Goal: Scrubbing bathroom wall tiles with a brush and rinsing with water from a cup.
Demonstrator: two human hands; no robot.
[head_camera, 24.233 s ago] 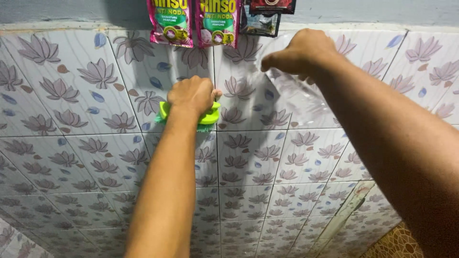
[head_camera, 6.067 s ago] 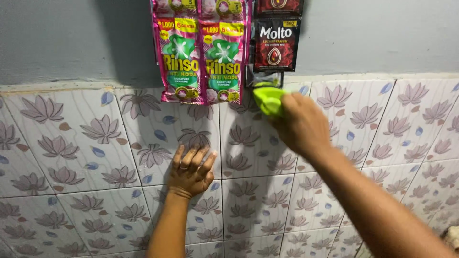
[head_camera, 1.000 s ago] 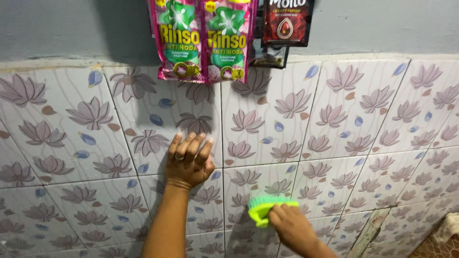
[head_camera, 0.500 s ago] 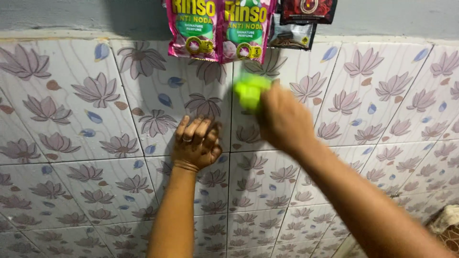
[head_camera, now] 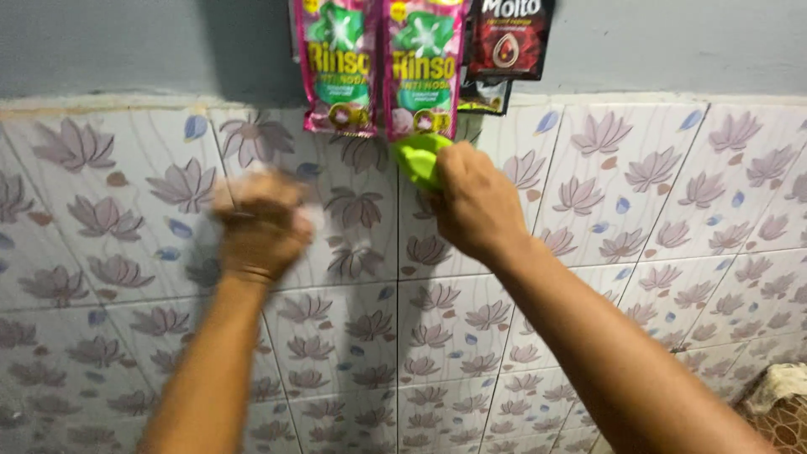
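Note:
My right hand [head_camera: 476, 202] grips a lime-green scrub brush [head_camera: 418, 158] and presses it against the flower-patterned wall tiles [head_camera: 639, 210], just under the hanging sachets. My left hand [head_camera: 261, 223] is blurred with motion at the left, in front of the tiles; its fingers look curled, and I cannot tell whether it touches the wall or holds anything.
Two pink detergent sachets [head_camera: 378, 67] and a dark sachet [head_camera: 508, 38] hang from the grey painted wall [head_camera: 109, 46] above the tile edge. A pale cloth-like thing [head_camera: 777, 382] lies at the lower right corner.
My left hand has left its flat rest on the tile and swung to the left, blurring. My right hand has held the brush high near the sachets after sweeping up from low on the wall.

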